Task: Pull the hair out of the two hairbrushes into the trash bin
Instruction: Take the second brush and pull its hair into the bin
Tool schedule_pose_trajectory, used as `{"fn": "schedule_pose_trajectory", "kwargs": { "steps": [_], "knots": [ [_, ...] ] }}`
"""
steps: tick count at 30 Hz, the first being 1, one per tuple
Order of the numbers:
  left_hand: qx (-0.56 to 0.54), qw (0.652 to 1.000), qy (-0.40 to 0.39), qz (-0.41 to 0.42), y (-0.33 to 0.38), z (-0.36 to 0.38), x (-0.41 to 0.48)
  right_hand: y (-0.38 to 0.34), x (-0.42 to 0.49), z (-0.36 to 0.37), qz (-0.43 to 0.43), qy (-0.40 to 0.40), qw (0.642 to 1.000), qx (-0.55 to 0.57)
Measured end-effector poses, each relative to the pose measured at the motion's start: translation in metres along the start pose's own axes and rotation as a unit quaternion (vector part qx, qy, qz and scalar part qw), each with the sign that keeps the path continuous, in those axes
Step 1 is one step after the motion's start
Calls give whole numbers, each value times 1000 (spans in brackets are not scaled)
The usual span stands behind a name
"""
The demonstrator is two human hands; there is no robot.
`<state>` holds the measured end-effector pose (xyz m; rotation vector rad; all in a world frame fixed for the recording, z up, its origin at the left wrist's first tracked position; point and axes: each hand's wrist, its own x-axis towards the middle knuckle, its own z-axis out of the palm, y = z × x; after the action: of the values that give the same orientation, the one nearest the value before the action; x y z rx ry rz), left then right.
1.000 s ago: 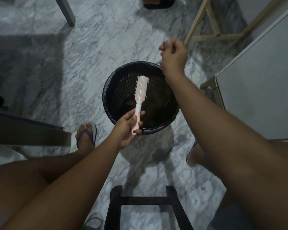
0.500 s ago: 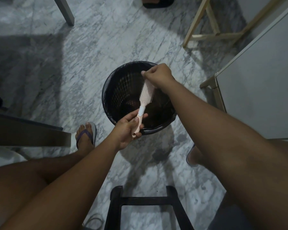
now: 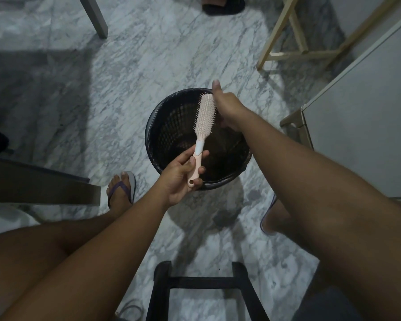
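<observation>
Left hand (image 3: 178, 179) grips the pink hairbrush (image 3: 203, 128) over the trash bin (image 3: 158, 126); right hand (image 3: 227, 107) — grip unclear — touches its bristles.

Domestic interior, likely a living or bedroom corner. Grey-veined marble floor (image 3: 148, 54) throughout. Black mesh trash bin (image 3: 171, 126) lined with a dark bag stands on it, centre. Beyond the bin: pale wooden frame legs (image 3: 285, 38) and a dark slipper (image 3: 222, 5). Right of the bin, a white cabinet (image 3: 361, 126). Nearer than the bin, a black stool frame (image 3: 206, 286). Person seated, bare-legged, wearing purple-strapped flip-flops (image 3: 122, 191).
</observation>
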<state>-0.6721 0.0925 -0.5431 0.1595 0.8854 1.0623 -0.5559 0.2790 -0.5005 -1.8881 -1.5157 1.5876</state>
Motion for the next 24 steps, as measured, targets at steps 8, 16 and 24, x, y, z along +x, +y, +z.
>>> {"fn": "schedule_pose_trajectory", "kwargs": {
  "steps": [8,16,24],
  "knots": [
    [16,1000,1,-6,0,2,1,5,-13,-1,-71,39,988,-135],
    [16,1000,26,1,0,-4,-1,10,1,-8,-117,151,962,-195],
    [-18,997,69,15,1,-14,3,-6,-5,-12,-162,277,938,133]
  ]
}}
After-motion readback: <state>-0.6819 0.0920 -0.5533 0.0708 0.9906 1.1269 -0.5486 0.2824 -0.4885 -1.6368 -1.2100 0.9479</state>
